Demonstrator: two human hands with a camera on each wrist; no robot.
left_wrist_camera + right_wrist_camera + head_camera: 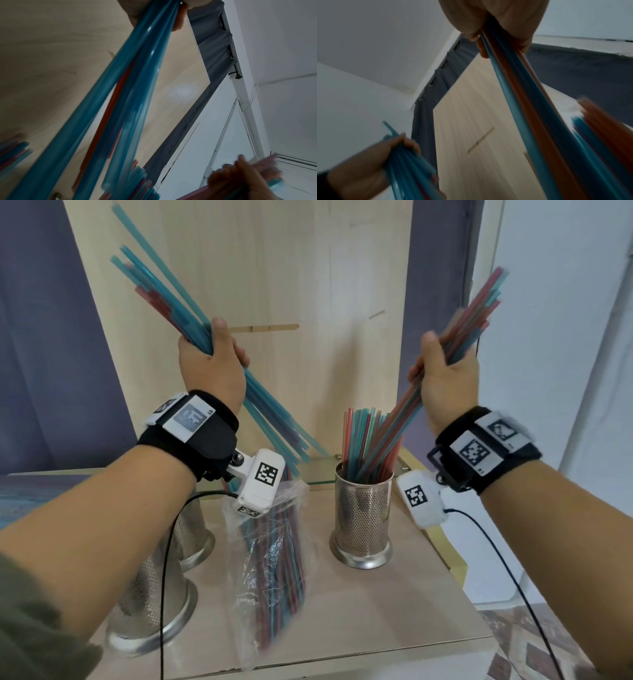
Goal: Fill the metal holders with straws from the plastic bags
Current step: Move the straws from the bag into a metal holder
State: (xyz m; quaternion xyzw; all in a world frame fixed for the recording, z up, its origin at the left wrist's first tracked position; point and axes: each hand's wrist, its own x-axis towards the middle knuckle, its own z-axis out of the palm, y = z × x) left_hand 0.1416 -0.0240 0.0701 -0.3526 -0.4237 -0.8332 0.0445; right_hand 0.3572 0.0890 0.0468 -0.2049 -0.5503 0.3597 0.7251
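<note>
Right-hand bundle of thin red and teal plastic straws point(469, 320): clenched mid-length in right hand point(445, 381), tilted up and to the right, lower ends reaching down into or just over the perforated steel cylinder holder point(363, 518) at table right; exact contact hidden among the straws already standing in it. Holder upright on a flared polished base, near the table's right edge.

Left-hand bundle of mostly teal straws point(161, 292): gripped by left hand point(212, 368), fingers curled round it, tilted up-left, lower ends fanned above the crinkled clear plastic bag point(270, 549). Bag stands at table centre, open mouth up, red and teal straws inside, partly masked by the left wrist camera.

Two more perforated steel holders point(150, 604) at left, one behind the other, largely covered by the left forearm; contents not visible.

Pale wood-grain tabletop point(394, 604): bare surface between bag and right holder and toward the near edge. Upright pale wood panel point(274, 268) directly behind.

Wrist views: blurred, straws seen from below; no added detail on the holders.
</note>
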